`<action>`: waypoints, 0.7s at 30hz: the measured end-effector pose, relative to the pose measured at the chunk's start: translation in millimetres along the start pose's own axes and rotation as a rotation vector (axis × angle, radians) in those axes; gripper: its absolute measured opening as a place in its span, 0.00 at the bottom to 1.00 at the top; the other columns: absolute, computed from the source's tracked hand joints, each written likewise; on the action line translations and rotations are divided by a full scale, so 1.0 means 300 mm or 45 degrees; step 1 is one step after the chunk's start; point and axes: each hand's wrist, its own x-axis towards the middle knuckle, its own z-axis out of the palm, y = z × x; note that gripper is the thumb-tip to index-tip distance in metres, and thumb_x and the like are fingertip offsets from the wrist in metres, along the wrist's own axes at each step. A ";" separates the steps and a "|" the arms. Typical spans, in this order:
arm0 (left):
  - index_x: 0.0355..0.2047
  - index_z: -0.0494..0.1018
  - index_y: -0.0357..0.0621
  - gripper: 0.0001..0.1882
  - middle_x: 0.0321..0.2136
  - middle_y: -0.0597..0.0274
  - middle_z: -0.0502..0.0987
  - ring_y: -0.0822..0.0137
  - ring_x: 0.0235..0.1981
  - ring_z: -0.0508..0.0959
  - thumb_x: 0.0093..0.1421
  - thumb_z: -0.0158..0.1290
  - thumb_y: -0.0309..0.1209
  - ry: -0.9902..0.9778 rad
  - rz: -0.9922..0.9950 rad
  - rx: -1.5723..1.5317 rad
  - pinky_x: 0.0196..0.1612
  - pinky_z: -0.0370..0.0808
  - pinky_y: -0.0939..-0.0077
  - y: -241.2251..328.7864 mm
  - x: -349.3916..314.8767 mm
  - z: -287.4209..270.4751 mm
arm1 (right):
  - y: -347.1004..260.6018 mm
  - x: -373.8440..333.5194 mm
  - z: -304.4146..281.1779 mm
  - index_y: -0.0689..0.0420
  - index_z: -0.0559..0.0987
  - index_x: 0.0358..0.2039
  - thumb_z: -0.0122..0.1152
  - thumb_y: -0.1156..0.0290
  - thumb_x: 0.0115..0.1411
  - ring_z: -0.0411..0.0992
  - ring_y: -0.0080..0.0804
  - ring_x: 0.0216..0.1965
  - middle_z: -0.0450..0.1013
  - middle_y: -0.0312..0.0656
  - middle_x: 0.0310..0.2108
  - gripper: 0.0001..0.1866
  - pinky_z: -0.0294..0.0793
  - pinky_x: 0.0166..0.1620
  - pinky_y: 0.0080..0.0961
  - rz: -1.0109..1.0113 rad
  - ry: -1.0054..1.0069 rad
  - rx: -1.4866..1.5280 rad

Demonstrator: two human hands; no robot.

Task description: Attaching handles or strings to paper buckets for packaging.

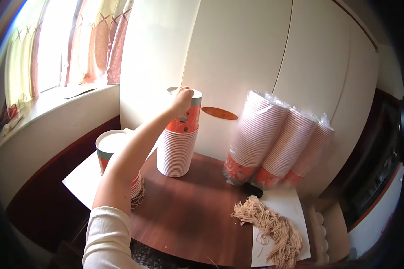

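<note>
My left hand (182, 99), fingers closed, grips the upper edge of the top paper bucket (188, 120) in a tall nested stack. The bucket is orange with a green band, and its white base faces up. Below it show the stacked white rims (177, 154), resting on the brown table (188, 206). Left of my forearm, a second stack of paper buckets (105, 155) stands base up, partly hidden by the arm. Thin beige strings (138, 197) hang beside its lower end. My right hand is out of view.
Several plastic-wrapped bucket stacks (260, 130) lean at the back right. A bundle of beige cords (274, 228) lies over a white board (303, 237), near a small black object (252, 190). A cardboard box (334, 224) stands at the right. Behind is a pale cabinet with an orange oval handle (220, 113).
</note>
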 end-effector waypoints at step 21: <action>0.33 0.74 0.38 0.10 0.33 0.53 0.72 0.63 0.33 0.76 0.49 0.51 0.19 0.477 0.342 -0.757 0.38 0.72 0.74 0.129 0.082 -0.423 | -0.057 -0.241 -0.146 0.62 0.64 0.39 0.58 0.49 0.52 0.69 0.37 0.29 0.70 0.48 0.27 0.28 0.71 0.34 0.34 0.728 0.568 -0.959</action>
